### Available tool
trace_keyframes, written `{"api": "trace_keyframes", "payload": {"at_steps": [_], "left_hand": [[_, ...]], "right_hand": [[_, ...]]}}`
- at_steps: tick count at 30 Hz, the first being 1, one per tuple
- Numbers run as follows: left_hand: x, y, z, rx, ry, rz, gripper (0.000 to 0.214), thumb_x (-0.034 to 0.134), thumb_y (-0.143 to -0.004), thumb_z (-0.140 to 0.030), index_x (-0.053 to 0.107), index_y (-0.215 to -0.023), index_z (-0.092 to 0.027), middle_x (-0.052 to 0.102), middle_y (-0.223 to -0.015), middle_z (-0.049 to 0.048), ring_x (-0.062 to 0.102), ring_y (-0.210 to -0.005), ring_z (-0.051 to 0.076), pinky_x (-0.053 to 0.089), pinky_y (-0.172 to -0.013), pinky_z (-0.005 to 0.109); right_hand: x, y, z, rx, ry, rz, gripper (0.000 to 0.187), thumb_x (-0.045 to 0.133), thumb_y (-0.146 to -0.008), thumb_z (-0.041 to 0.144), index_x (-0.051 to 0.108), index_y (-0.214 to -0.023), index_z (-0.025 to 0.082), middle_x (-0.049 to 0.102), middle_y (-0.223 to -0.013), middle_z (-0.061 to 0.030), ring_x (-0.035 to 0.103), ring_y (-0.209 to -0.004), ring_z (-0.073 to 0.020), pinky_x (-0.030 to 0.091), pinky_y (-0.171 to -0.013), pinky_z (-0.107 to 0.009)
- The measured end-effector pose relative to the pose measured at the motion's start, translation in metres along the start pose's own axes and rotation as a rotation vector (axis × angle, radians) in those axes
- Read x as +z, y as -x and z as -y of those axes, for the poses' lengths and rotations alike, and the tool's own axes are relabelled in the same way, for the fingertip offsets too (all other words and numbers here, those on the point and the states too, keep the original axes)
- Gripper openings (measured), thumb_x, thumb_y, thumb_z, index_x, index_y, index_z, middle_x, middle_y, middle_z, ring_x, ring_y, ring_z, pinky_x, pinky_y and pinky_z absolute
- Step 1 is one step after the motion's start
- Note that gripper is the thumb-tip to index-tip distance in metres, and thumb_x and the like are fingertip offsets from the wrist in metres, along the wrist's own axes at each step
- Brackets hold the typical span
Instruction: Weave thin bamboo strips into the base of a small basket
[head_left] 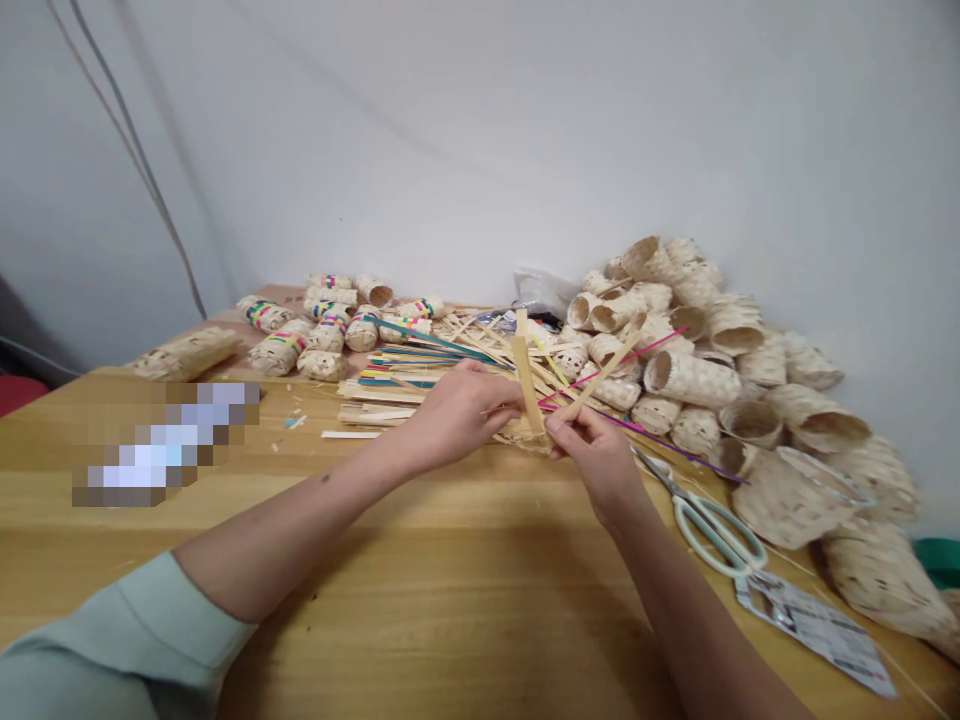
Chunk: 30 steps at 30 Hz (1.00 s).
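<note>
Pinching pale bamboo strips (527, 385) where they cross

The strips sit between the two hands, just in front of the loose splints (412, 372) on the wooden tabletop (450, 610). The right hand (600, 455) holds the foot of the slanting strip (609, 372) between thumb and forefinger, apparently so that its long end can stand free. The left hand (476, 405) is narrow, fingers bent in beside the upright strip; I cannot tell whether they grip it. Holding low, near the crossing, probably stops the lengths from slipping apart.

The splints lie roughly side by side, perhaps so that single ones draw out easily. Scissors (720, 540) rest by the right forearm, likely for handy trimming, their handles touching a printed packet (817, 630). Plain woven tubes (697, 380) are heaped on the right; colour-banded tubes (281, 347) lie on the left, presumably sorted apart.
</note>
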<state>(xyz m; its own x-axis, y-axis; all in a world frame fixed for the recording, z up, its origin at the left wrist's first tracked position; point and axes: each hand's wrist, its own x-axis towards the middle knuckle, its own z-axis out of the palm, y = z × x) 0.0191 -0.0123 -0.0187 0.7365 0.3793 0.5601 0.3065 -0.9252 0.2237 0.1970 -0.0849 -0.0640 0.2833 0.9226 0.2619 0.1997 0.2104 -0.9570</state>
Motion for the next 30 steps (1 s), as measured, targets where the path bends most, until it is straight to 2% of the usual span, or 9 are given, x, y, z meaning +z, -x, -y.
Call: {"api": "trace_keyframes", "payload": {"at_steps": [3, 6, 10, 12, 14, 17, 21, 25, 30], "left_hand": [[-0.001, 0.000, -0.001, 0.078, -0.091, -0.104, 0.019, 0.053, -0.085, -0.018, 0.067, -0.098, -0.021, 0.070, -0.097, 0.0046, 0.061, -0.090, 0.018, 0.039, -0.087, 0.034], [-0.005, 0.002, -0.010, 0.127, -0.168, -0.371, 0.025, 0.054, -0.084, -0.017, 0.063, -0.107, -0.018, 0.063, -0.116, 0.0107, 0.054, -0.108, 0.022, 0.039, -0.093, 0.039], [-0.006, 0.006, -0.029, 0.058, 0.011, -0.590, 0.020, 0.056, -0.082, -0.017, 0.065, -0.101, -0.019, 0.065, -0.103, 0.0082, 0.056, -0.100, 0.019, 0.043, -0.088, 0.035], [0.001, 0.008, -0.034, -0.130, 0.269, -0.514, 0.013, 0.057, -0.083, -0.025, 0.066, -0.088, -0.018, 0.066, -0.085, 0.0053, 0.059, -0.082, 0.016, 0.046, -0.076, 0.030], [0.015, 0.009, -0.036, -0.416, 0.633, -0.270, 0.023, 0.054, -0.085, -0.036, 0.064, -0.080, -0.016, 0.062, -0.068, 0.0028, 0.056, -0.063, 0.013, 0.045, -0.061, 0.026], [0.040, 0.007, -0.035, -0.809, 1.220, 0.068, 0.036, 0.057, -0.080, -0.050, 0.060, -0.081, -0.014, 0.063, -0.076, 0.0054, 0.057, -0.060, 0.012, 0.046, -0.056, 0.026], [0.059, -0.004, -0.041, -0.957, 1.626, -0.027, 0.039, 0.072, -0.069, -0.045, 0.055, -0.090, -0.018, 0.061, -0.089, 0.0041, 0.061, -0.074, 0.015, 0.052, -0.065, 0.031], [0.062, -0.019, -0.051, -1.021, 1.679, -0.113, 0.038, 0.074, -0.068, -0.041, 0.056, -0.094, -0.019, 0.059, -0.078, 0.0000, 0.057, -0.062, 0.011, 0.051, -0.058, 0.027], [0.065, -0.027, -0.053, -0.940, 1.719, -0.116, 0.039, 0.075, -0.065, -0.043, 0.062, -0.087, -0.014, 0.056, -0.071, -0.0011, 0.051, -0.057, 0.007, 0.049, -0.056, 0.023]], "right_hand": [[-0.002, -0.003, -0.004, 0.001, -0.013, -0.031, 0.028, 0.069, -0.069, 0.045, 0.063, -0.074, 0.018, 0.054, -0.064, 0.0020, 0.050, -0.058, -0.0111, 0.046, -0.052, -0.023], [-0.006, -0.006, -0.005, 0.017, -0.113, -0.117, 0.030, 0.070, -0.067, 0.046, 0.062, -0.075, 0.018, 0.055, -0.066, 0.0021, 0.050, -0.060, -0.0107, 0.045, -0.051, -0.022], [-0.010, -0.008, -0.001, 0.059, -0.297, -0.226, 0.033, 0.074, -0.061, 0.045, 0.062, -0.075, 0.018, 0.057, -0.071, 0.0022, 0.050, -0.060, -0.0093, 0.044, -0.049, -0.020], [-0.011, -0.009, 0.001, 0.074, -0.373, -0.284, 0.035, 0.077, -0.057, 0.044, 0.062, -0.076, 0.018, 0.059, -0.076, 0.0018, 0.052, -0.064, -0.0097, 0.045, -0.048, -0.018], [-0.011, -0.009, 0.003, 0.073, -0.421, -0.322, 0.036, 0.077, -0.057, 0.044, 0.062, -0.077, 0.018, 0.060, -0.079, 0.0017, 0.053, -0.067, -0.0096, 0.045, -0.048, -0.017], [-0.010, -0.008, 0.003, 0.065, -0.456, -0.308, 0.035, 0.077, -0.058, 0.043, 0.060, -0.074, 0.018, 0.059, -0.077, 0.0021, 0.052, -0.066, -0.0087, 0.045, -0.049, -0.016], [-0.005, -0.005, 0.001, 0.043, -0.460, -0.278, 0.032, 0.077, -0.061, 0.042, 0.059, -0.075, 0.018, 0.058, -0.078, 0.0025, 0.050, -0.064, -0.0079, 0.045, -0.050, -0.016], [-0.001, -0.002, 0.001, 0.019, -0.443, -0.278, 0.031, 0.076, -0.062, 0.041, 0.059, -0.075, 0.018, 0.057, -0.076, 0.0028, 0.050, -0.062, -0.0076, 0.043, -0.049, -0.017], [0.002, 0.001, 0.000, 0.019, -0.398, -0.231, 0.029, 0.072, -0.068, 0.042, 0.058, -0.076, 0.019, 0.058, -0.074, 0.0024, 0.050, -0.059, -0.0088, 0.040, -0.046, -0.019]]}}
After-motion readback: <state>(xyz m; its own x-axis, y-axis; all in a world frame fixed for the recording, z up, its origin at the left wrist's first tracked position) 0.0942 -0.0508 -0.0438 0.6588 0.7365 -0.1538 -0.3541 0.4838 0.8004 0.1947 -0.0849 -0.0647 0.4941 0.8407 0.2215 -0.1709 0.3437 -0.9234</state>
